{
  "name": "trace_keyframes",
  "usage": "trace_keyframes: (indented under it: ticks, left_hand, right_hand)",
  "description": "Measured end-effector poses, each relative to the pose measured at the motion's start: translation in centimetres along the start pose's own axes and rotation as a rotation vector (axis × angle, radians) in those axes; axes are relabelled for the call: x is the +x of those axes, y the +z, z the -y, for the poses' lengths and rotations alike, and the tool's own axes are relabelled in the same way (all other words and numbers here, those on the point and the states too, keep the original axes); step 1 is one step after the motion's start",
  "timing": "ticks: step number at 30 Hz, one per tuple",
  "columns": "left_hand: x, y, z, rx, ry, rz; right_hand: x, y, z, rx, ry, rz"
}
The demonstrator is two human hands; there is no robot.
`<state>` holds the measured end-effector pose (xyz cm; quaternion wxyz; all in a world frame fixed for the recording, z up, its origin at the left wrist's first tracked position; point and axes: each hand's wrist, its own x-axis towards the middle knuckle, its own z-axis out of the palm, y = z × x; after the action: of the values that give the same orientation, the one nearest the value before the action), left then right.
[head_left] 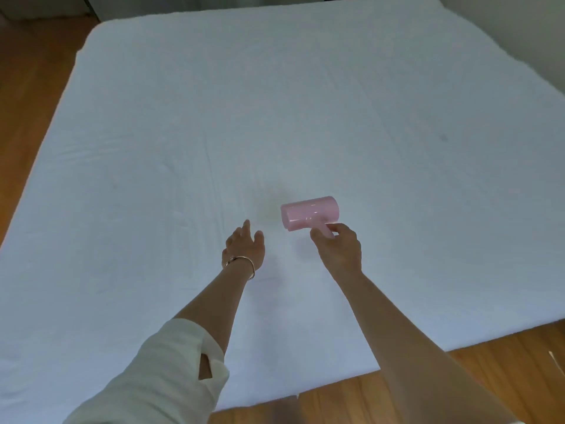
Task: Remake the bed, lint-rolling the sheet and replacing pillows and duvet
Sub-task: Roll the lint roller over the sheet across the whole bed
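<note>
The right hand (337, 249) pinches the short handle of a smooth pink lint roller (309, 212), shaped like a fat tube, on the soft white sheet (275, 117). The left hand (246, 244) is spread flat beside it. Thin wrinkles cross the sheet.

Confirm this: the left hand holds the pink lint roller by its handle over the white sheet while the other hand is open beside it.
Wrong hand. The head view shows the right hand holding the pink lint roller by its handle over the white sheet; the left hand is the open one beside it.
</note>
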<state>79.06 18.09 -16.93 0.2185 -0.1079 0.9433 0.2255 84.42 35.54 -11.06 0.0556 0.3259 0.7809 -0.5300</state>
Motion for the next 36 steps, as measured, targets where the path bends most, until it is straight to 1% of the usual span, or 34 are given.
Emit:
trace_keyframes:
  ticks: [2,3,8,11,13,16,19,21,24,28,33,36]
  left_hand:
    - [4.5,-1.3,-0.6,-0.098,-0.040,-0.007]
    - [6.9,-1.8,-0.8,-0.100,-0.032,-0.007]
    - [20.0,-4.4,-2.1,0.056,0.030,-0.005]
    - [28.0,-5.7,-3.8,0.117,0.103,-0.071]
    - [33.3,-6.5,-4.8,0.167,0.144,-0.102]
    - [38.9,-5.8,-4.8,0.219,0.111,-0.134]
    - [41.0,-3.3,-3.6,0.293,0.114,-0.286]
    - [41.4,-2.3,-3.0,0.265,0.136,-0.342]
    - [41.9,-1.8,-2.8,0.240,0.134,-0.353]
    - [42.2,-1.2,-2.8,0.238,0.139,-0.374]
    - [42.4,-1.5,-2.8,0.231,0.141,-0.353]
    - [42.3,-1.9,-3.0,0.253,0.137,-0.309]
  right_hand:
    - [3.9,1.6,2.9,-0.015,-0.013,0.040]
    - [5.9,2.4,4.3,-0.021,-0.031,0.054]
    - [17.2,6.9,10.3,-0.100,-0.143,0.043]
    - [24.5,10.1,12.9,-0.160,-0.182,0.031]
    - [28.9,12.3,14.4,-0.265,-0.262,0.030]
    - [34.9,15.7,16.8,-0.423,-0.380,0.017]
    - [39.6,18.9,19.0,-0.432,-0.418,-0.011]
    - [41.9,20.9,19.8,-0.381,-0.413,-0.039]
    - [43.9,22.9,19.5,-0.382,-0.367,-0.047]
    - [43.7,23.8,17.8,-0.343,-0.289,-0.060]
    - [40.6,22.8,15.2,-0.321,-0.214,-0.080]
    - [37.4,21.5,12.8,-0.309,-0.166,-0.094]
